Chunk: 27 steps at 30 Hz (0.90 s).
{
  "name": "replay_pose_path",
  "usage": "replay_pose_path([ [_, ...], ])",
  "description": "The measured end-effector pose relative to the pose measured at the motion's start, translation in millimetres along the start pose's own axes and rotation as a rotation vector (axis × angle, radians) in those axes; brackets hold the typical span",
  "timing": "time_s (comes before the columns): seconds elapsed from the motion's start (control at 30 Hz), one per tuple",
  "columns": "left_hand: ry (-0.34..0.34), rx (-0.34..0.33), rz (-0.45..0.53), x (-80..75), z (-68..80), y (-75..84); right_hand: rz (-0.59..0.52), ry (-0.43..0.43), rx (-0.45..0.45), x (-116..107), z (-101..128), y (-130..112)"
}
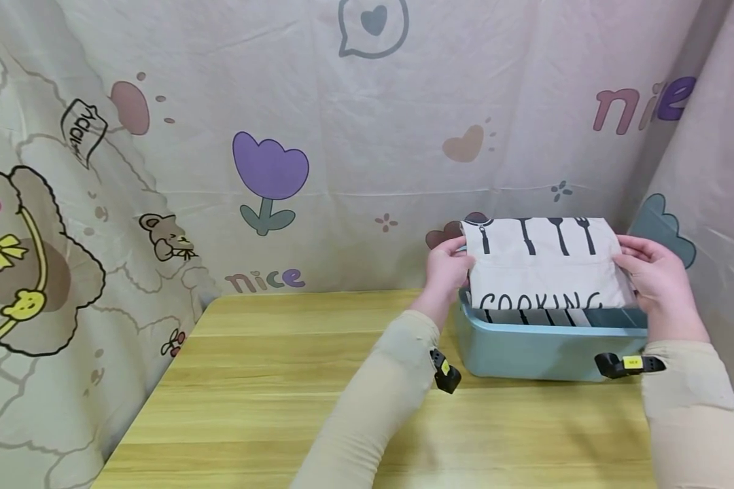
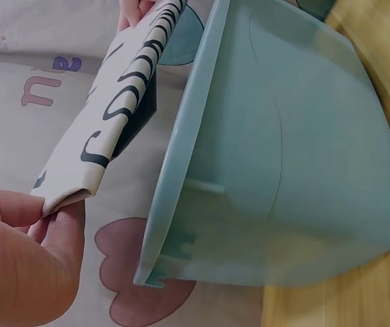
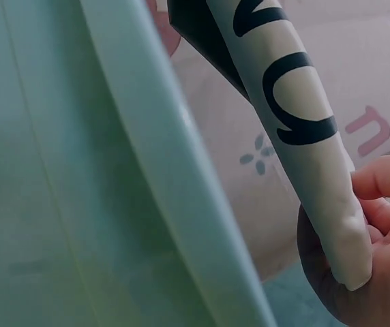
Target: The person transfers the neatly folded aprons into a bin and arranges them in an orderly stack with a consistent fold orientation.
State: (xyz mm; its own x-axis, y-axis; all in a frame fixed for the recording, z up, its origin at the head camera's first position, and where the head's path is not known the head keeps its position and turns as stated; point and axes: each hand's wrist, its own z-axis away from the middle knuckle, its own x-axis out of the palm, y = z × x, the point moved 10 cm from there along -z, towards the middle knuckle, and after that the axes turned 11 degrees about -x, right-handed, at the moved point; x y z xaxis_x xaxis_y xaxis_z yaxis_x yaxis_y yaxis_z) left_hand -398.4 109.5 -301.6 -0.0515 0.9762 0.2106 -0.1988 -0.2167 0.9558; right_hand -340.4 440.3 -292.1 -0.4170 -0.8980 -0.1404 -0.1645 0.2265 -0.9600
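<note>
A folded white cloth [image 1: 544,265] printed with black utensils and the word COOKING is held just above a light blue plastic bin [image 1: 544,350] at the table's back right. My left hand [image 1: 448,270] pinches its left edge and my right hand [image 1: 651,272] pinches its right edge. In the left wrist view the thumb and fingers [image 2: 24,252] grip the folded cloth [image 2: 113,116] beside the bin's rim [image 2: 188,136]. The right wrist view shows my fingers [image 3: 379,231] around the cloth's end [image 3: 304,116], next to the bin wall [image 3: 79,191]. More folded fabric lies inside the bin.
The bin stands on a yellow wooden table [image 1: 269,380]. A cartoon-printed curtain [image 1: 269,149] closes in the back, left and right sides, close behind the bin.
</note>
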Motion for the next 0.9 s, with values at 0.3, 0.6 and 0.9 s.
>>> replay_pose_path([
  [0.3,0.027,-0.017,-0.027,5.6,2.7,-3.7,0.108,-0.028,0.046,-4.5,-3.8,10.4],
  [0.6,0.003,0.014,-0.218,1.1,1.3,1.5,0.398,-0.083,-0.029,-4.1,-8.5,16.1],
  [0.9,-0.014,0.144,-0.401,-19.6,4.7,15.7,0.669,-0.131,-0.262,8.0,-1.8,-0.9],
])
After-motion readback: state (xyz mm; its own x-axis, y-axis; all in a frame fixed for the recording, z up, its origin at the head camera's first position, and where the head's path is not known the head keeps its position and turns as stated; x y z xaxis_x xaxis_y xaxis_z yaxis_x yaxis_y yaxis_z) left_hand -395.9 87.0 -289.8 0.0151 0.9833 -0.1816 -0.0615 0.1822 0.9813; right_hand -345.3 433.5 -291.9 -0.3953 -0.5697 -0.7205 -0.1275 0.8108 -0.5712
